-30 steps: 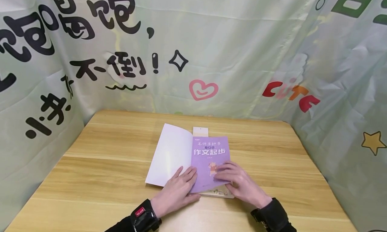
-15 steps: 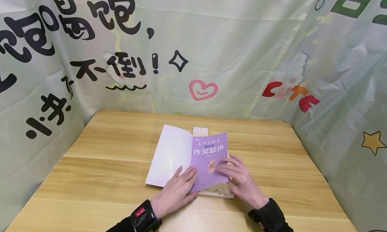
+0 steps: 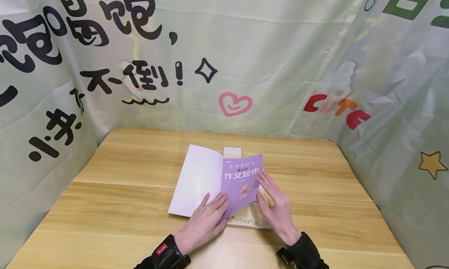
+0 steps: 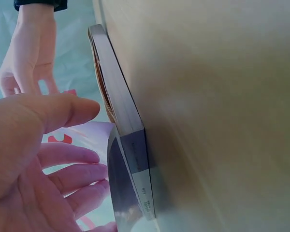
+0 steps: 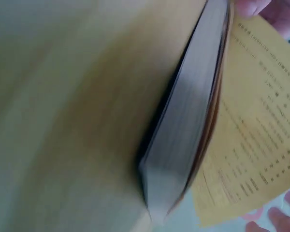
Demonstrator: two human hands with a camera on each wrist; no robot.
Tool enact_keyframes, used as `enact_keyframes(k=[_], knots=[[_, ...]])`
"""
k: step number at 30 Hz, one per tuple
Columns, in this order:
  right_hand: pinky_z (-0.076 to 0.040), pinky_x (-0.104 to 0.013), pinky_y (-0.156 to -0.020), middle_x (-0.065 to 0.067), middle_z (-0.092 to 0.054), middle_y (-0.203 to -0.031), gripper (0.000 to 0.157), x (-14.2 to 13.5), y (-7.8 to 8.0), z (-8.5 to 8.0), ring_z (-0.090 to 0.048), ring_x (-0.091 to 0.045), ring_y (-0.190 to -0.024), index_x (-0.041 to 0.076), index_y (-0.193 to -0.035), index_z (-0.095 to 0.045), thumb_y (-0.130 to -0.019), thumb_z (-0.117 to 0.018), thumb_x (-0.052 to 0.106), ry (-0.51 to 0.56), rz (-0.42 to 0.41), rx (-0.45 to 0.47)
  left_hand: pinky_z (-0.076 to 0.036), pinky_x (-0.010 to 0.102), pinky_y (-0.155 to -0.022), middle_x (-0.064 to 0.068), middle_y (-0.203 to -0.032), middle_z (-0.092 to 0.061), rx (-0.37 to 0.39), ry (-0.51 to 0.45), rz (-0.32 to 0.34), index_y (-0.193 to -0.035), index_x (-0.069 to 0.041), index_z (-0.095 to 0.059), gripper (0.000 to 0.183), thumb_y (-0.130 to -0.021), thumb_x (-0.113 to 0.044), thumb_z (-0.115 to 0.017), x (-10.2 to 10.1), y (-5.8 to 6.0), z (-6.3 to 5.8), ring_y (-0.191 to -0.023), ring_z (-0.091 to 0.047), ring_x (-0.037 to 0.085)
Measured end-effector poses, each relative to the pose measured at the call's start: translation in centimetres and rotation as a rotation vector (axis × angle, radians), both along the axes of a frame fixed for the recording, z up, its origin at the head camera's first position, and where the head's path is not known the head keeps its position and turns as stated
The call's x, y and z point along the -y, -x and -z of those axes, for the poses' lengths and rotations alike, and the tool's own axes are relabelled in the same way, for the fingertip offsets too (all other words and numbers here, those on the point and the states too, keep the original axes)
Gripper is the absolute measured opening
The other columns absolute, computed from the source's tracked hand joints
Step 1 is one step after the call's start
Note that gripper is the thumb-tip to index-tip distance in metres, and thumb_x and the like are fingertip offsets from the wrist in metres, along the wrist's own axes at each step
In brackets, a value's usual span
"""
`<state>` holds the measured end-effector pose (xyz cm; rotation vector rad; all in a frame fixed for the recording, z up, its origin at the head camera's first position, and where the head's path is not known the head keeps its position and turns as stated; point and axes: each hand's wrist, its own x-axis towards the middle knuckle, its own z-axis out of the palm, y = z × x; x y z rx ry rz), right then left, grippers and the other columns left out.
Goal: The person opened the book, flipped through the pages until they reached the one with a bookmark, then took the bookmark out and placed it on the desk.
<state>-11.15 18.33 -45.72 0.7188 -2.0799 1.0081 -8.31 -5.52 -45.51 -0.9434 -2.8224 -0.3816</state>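
A book lies open on the table, its white inner cover [image 3: 196,179] spread to the left. The purple title page [image 3: 240,185] is lifted and bends up along its right edge. Underneath shows a cream page [image 3: 250,216] with a small printed border. My left hand [image 3: 203,224] rests flat across the lower fold, fingers straight. With its fingers on top and the thumb at the edge, my right hand [image 3: 278,208] pinches the purple page. In the left wrist view the book's spine [image 4: 137,159] is turned toward the camera. A yellow printed page [image 5: 261,111] stands raised in the right wrist view.
A white tab [image 3: 232,152] sticks out behind the book's top edge. The wooden table [image 3: 122,206] ends at a printed cloth backdrop [image 3: 280,46], which rises at the back and both sides.
My right hand has moved up and left along the page edge, raising the purple page farther and uncovering more of the cream page. The left hand stays nearly in place.
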Motion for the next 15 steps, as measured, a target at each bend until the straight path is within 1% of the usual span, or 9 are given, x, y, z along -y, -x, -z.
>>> enact_keyframes(k=[1,4,7,8,9,11,14,15], knots=[[-0.032,-0.019,-0.119,-0.034,-0.057,-0.135,0.054,0.2,-0.1,0.0,-0.045,-0.013,-0.143,-0.011,-0.13,-0.059,-0.077,-0.069,-0.018,0.012,0.0,0.041,-0.039,0.056,-0.119,0.014,-0.15,-0.054,0.0,-0.002,-0.003,-0.141,-0.002,-0.056,0.056,-0.094,-0.029,-0.067,0.0,0.0,0.0,-0.142,-0.051,0.025],[-0.027,-0.018,-0.12,-0.035,-0.045,-0.147,0.065,0.9,-0.2,0.1,-0.037,-0.017,-0.146,-0.013,-0.141,-0.048,-0.079,-0.066,-0.019,0.039,-0.018,0.14,-0.038,0.057,-0.119,0.013,-0.15,-0.053,-0.002,-0.009,-0.007,-0.142,-0.002,-0.055,0.056,-0.095,-0.029,-0.067,0.0,-0.1,0.1,-0.141,-0.051,0.025],[-0.029,-0.022,-0.118,-0.036,-0.03,-0.156,0.072,1.6,-0.2,0.0,-0.029,-0.021,-0.149,-0.013,-0.149,-0.034,-0.083,-0.063,-0.018,0.103,-0.075,0.236,-0.037,0.058,-0.119,0.012,-0.151,-0.053,-0.011,-0.025,-0.009,-0.143,-0.003,-0.054,0.056,-0.095,-0.03,-0.065,-0.1,-0.2,0.2,-0.141,-0.052,0.024],[-0.031,-0.024,-0.118,-0.035,-0.025,-0.159,0.073,1.8,-0.2,0.0,-0.027,-0.019,-0.151,-0.013,-0.151,-0.03,-0.085,-0.061,-0.018,0.13,-0.091,0.269,-0.037,0.058,-0.119,0.012,-0.152,-0.052,-0.013,-0.032,-0.008,-0.144,-0.004,-0.053,0.056,-0.096,-0.03,-0.065,-0.1,-0.2,0.2,-0.141,-0.052,0.024],[-0.032,-0.026,-0.116,-0.035,-0.021,-0.16,0.074,2.0,-0.2,-0.1,-0.024,-0.019,-0.152,-0.013,-0.152,-0.027,-0.086,-0.06,-0.018,0.159,-0.11,0.301,-0.037,0.059,-0.119,0.011,-0.152,-0.051,-0.016,-0.04,-0.007,-0.145,-0.004,-0.052,0.057,-0.096,-0.03,-0.065,-0.1,-0.2,0.2,-0.141,-0.052,0.023],[-0.035,-0.028,-0.114,-0.034,-0.016,-0.162,0.072,2.4,-0.3,-0.2,-0.022,-0.019,-0.152,-0.012,-0.154,-0.023,-0.09,-0.056,-0.016,0.215,-0.137,0.365,-0.036,0.061,-0.119,0.01,-0.154,-0.05,-0.024,-0.056,-0.004,-0.148,-0.005,-0.049,0.058,-0.097,-0.029,-0.064,-0.2,-0.2,0.2,-0.142,-0.051,0.022],[-0.034,-0.024,-0.113,-0.032,-0.015,-0.163,0.065,2.9,-0.3,-0.4,-0.022,-0.027,-0.152,-0.011,-0.155,-0.02,-0.098,-0.051,-0.009,0.273,-0.168,0.454,-0.034,0.064,-0.119,0.009,-0.157,-0.046,-0.042,-0.081,0.002,-0.152,-0.007,-0.043,0.061,-0.098,-0.029,-0.062,-0.4,-0.2,0.2,-0.143,-0.049,0.021],[-0.034,-0.023,-0.114,-0.031,-0.015,-0.164,0.063,3.1,-0.3,-0.5,-0.022,-0.032,-0.152,-0.011,-0.155,-0.019,-0.1,-0.049,-0.006,0.289,-0.176,0.482,-0.034,0.065,-0.118,0.008,-0.158,-0.045,-0.051,-0.094,0.004,-0.154,-0.008,-0.04,0.063,-0.098,-0.028,-0.062,-0.5,-0.1,0.2,-0.144,-0.048,0.021]])
